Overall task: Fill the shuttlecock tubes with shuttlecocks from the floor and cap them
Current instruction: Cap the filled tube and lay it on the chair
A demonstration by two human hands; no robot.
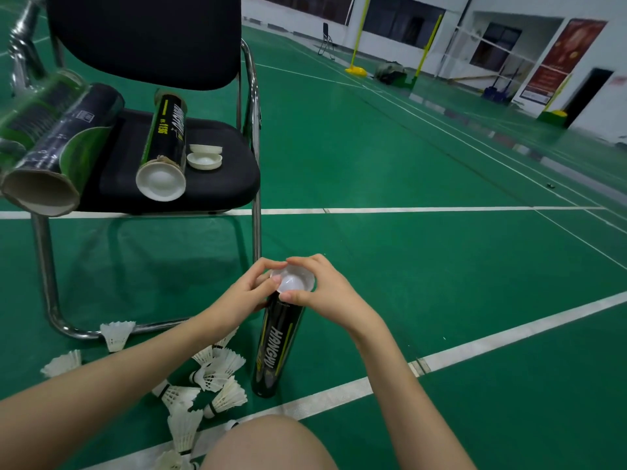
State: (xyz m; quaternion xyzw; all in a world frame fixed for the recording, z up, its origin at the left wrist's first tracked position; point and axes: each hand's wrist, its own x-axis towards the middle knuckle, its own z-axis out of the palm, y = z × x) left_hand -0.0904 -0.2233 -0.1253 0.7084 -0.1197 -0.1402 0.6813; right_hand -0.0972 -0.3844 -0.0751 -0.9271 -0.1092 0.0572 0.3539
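Both hands, left hand [252, 288] and right hand [320, 288], pinch the white cap [292, 281] atop the upright tube [276, 347] at lower centre; its long axis runs straight down, so pressing goes downward.

Tube [278, 347] upright on floor [441, 266], right of shuttlecocks [217, 371]; chair [152, 96] behind left; tubes [163, 144] and caps [204, 157] on seat.
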